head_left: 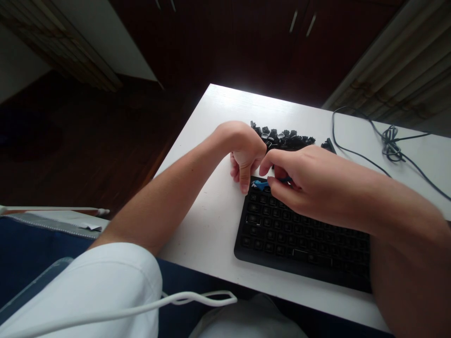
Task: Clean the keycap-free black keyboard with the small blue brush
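A black keyboard (278, 234) with its keycaps off lies on the white table, its bare switch sockets showing. My right hand (299, 176) is closed round a small blue brush (261, 185) with pale bristles. The brush head is over the keyboard's upper left corner, and part of its handle is hidden by my fingers. At that same corner is my left hand (247, 152), its fingers curled and its thumb pointing down against the keyboard's edge. Behind both hands sits a heap of loose black keycaps (291, 138), partly covered by them.
A bundled black cable (391, 143) lies on the right of the white table (197, 234). Low in front hangs a white cord (190, 296). Dark cabinets (264, 47) stand behind the table, with curtains (405, 61) at the right.
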`<action>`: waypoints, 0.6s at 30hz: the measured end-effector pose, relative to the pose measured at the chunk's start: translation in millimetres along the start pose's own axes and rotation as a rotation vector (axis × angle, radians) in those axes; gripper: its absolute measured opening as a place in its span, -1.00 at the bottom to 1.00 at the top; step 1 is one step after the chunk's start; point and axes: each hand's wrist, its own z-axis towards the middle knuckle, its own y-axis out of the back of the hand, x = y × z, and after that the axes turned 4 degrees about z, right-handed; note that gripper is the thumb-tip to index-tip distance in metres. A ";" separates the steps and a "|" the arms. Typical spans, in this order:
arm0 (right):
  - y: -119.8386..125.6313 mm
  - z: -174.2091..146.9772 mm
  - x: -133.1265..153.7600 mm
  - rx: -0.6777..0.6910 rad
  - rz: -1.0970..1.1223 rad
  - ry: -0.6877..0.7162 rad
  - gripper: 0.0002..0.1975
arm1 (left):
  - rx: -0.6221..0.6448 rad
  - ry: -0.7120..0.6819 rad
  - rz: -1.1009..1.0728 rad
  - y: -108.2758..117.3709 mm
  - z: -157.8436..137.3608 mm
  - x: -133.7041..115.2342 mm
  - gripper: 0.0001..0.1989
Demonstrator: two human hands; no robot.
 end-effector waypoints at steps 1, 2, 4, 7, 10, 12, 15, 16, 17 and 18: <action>-0.2 -0.3 1.1 0.007 0.011 0.007 -0.76 | 0.007 -0.010 0.006 0.2 0.2 0.3 -0.71; -0.4 -0.6 2.1 0.016 0.020 0.010 -0.76 | 0.014 -0.020 0.014 0.3 0.3 0.7 -0.70; -0.5 -1.0 4.0 0.039 0.036 0.004 -0.76 | 0.020 -0.024 0.017 0.5 0.4 1.2 -0.71; 1.3 -2.0 5.5 0.087 0.065 -0.014 -0.74 | -0.001 0.004 -0.019 0.4 -0.1 0.9 -0.72; 5.7 -4.8 4.4 0.147 0.108 0.005 -0.77 | -0.007 0.022 -0.010 0.4 -1.0 -0.5 -0.70; 8.6 -7.0 2.4 0.202 0.149 0.061 -0.76 | -0.003 0.026 0.012 0.5 -1.5 -1.5 -0.68; 10.1 -8.1 -0.2 0.250 0.210 0.148 -0.68 | -0.005 0.018 0.048 0.4 -1.3 -2.0 -0.65; 9.7 -7.6 -0.7 0.240 0.221 0.162 -0.67 | -0.006 0.008 0.062 0.3 -1.0 -2.0 -0.63; 8.9 -6.8 -0.9 0.218 0.223 0.168 -0.68 | -0.006 -0.005 0.075 0.2 -0.7 -1.9 -0.61; 7.9 -5.6 -1.0 0.192 0.221 0.173 -0.68 | -0.006 -0.020 0.086 0.0 -0.3 -1.8 -0.59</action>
